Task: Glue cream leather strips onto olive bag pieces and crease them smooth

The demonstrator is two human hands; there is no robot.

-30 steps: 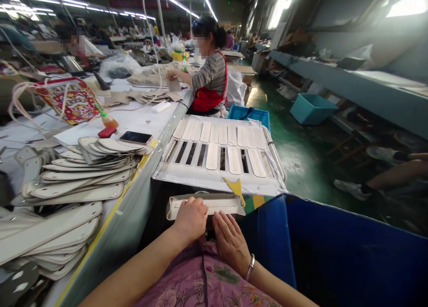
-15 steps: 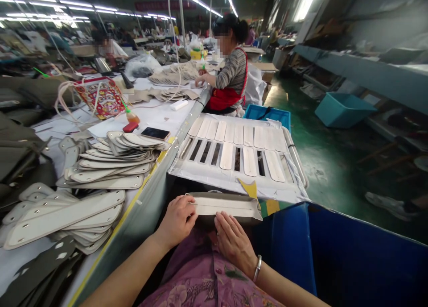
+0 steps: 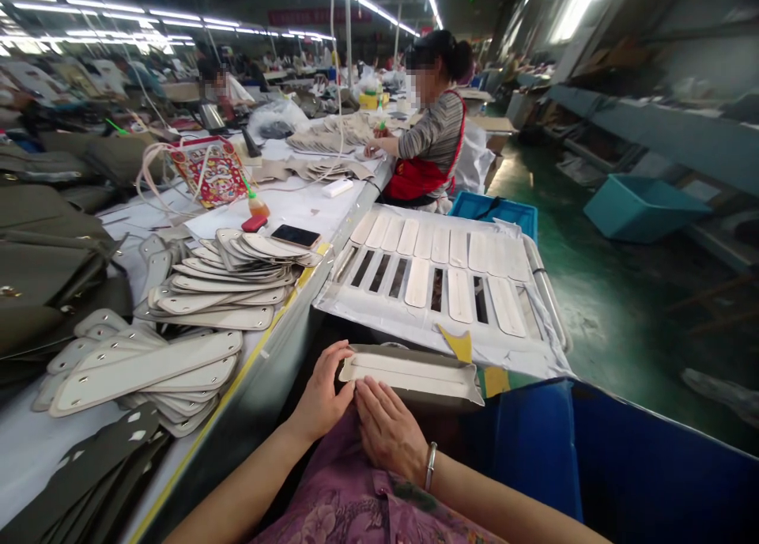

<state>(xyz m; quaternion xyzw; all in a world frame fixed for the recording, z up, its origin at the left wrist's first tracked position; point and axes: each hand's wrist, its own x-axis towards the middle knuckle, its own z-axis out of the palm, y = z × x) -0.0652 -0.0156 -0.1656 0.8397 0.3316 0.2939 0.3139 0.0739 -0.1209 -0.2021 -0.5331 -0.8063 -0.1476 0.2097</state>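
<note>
Item: one long folded piece [image 3: 409, 370], pale inside, dark outside, with raised edges and a line along its length. Location: in front of the torso, short of the slatted rack [image 3: 385, 312].

Hold: the left end is gripped by the left hand [image 3: 326, 382], fingers at the far edge, thumb by the near one. The near edge is met by the right hand [image 3: 388, 433], its fingers together and nearly straight; whether anything is pinched by its thumb cannot be told.

Handling, as judged: the step is taken to be a pressing of the near edge. The left end is best braced firmly, pressure spread evenly by the flat fingers, and the line kept straight. The right end, gripped by neither hand, should be watched for twisting.

Counts: pale strips [image 3: 409, 237], upper rack row, about nine; loose strips [image 3: 459, 295], lower row, three. Piles of riveted straps [image 3: 225, 295], two, overlapped too closely for the straps to be counted. Phone [image 3: 296, 236], one. Green-tipped bottle [image 3: 258, 206], one. Yellow scraps [image 3: 496, 382], two. Bracelet [image 3: 430, 465], one.
</note>
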